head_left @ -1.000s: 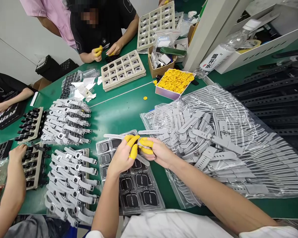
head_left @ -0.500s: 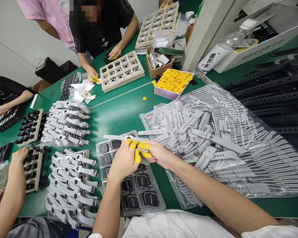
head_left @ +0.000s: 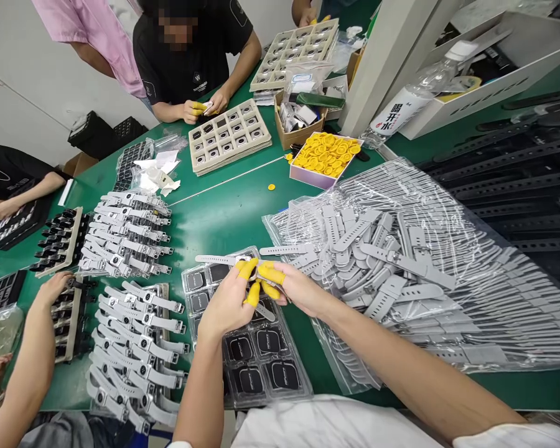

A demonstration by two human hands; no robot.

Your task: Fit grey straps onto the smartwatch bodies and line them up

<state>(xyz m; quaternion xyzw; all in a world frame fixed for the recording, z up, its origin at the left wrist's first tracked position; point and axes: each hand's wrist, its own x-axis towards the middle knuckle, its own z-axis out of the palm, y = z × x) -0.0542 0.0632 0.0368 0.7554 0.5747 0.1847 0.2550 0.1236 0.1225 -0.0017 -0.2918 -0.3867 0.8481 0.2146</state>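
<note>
In the head view, a watch with a light grey strap (head_left: 213, 259) is held between my two hands, above a clear tray of black square watch faces (head_left: 269, 341). Yellow finger cots cover my fingertips. My left hand (head_left: 228, 303) is closed around the watch body, one strap part sticking out to the left. My right hand (head_left: 293, 285) pinches at the watch's right side; its fingers partly hide the grip. Another grey strap end (head_left: 266, 312) points down-right below the fingers. To the right lie loose grey straps (head_left: 382, 255) on a plastic bag.
Grey-strapped watches (head_left: 140, 348) fill trays on the left. A box of yellow finger cots (head_left: 315, 177), a cardboard box (head_left: 303, 124) and a water bottle (head_left: 401, 102) stand farther back. A co-worker's hand (head_left: 56, 287) is at a black-watch tray; another person sits behind a beige tray (head_left: 231, 137).
My fingers have shifted on the watch, and the lower strap end shows more. The co-worker opposite has brought both hands together around a small white item. The left neighbour's hand has moved right.
</note>
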